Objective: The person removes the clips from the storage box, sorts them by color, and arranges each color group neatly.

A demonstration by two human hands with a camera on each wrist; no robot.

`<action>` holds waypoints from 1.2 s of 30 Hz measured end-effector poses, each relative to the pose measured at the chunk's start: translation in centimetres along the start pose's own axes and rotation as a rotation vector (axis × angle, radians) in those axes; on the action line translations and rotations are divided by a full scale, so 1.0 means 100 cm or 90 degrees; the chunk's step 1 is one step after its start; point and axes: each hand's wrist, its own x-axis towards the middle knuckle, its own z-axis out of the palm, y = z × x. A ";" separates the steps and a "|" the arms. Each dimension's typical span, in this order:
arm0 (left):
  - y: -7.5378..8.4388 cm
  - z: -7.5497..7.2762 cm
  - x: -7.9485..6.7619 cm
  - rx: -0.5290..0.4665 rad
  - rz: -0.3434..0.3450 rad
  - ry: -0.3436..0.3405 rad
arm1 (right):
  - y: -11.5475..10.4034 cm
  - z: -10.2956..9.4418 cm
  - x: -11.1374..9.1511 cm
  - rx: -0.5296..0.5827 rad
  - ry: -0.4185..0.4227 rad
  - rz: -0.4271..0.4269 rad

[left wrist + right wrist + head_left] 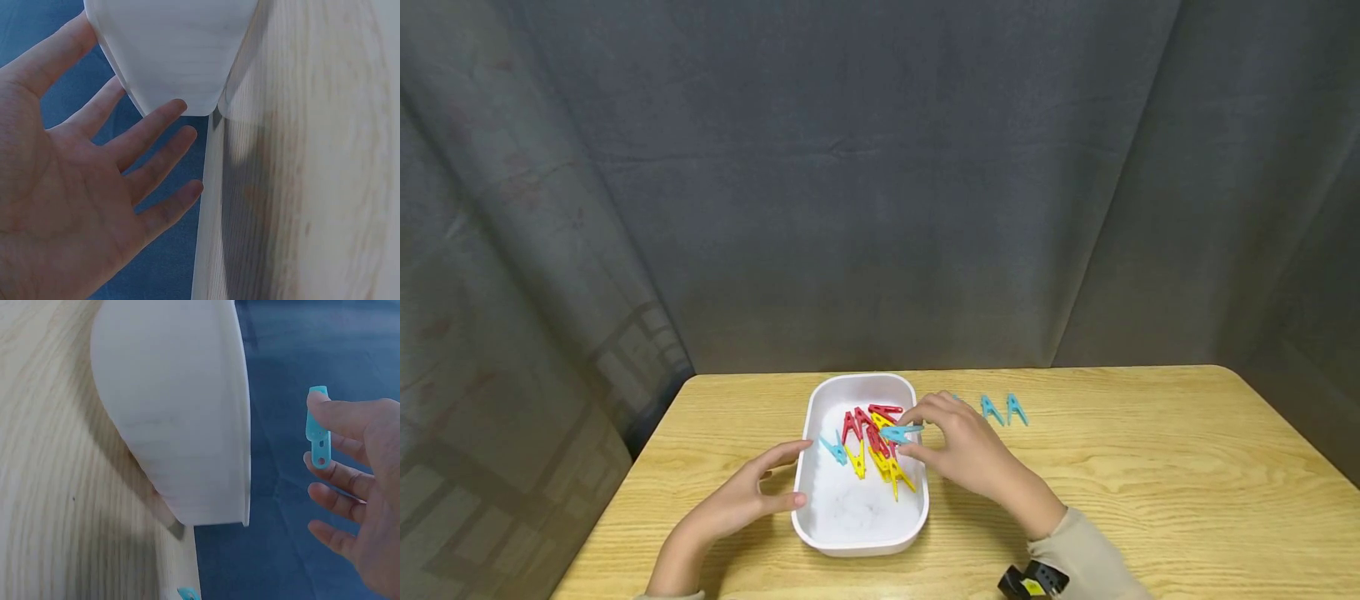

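Right fingers (pixel 340 477) pinch a blue clip (pixel 319 434) | long axis sideways, head view | left fingers (pixel 150 130) spread

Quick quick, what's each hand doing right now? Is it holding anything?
Left hand: open, fingers touching the white tub.
Right hand: closed on a light-blue clip, pinching it.

Curtained workspace, dark drapes (pixel 880 208), wooden table (pixel 1150 467)

Passable o/ white tray (pixel 850 523), near end; blocked L by L hand (pixel 741 493), R by R hand (pixel 968 447), behind by curtain (pixel 865 208).
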 end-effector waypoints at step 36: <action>0.001 0.002 0.002 0.008 0.010 -0.006 | 0.071 -0.046 -0.015 -0.010 0.106 0.201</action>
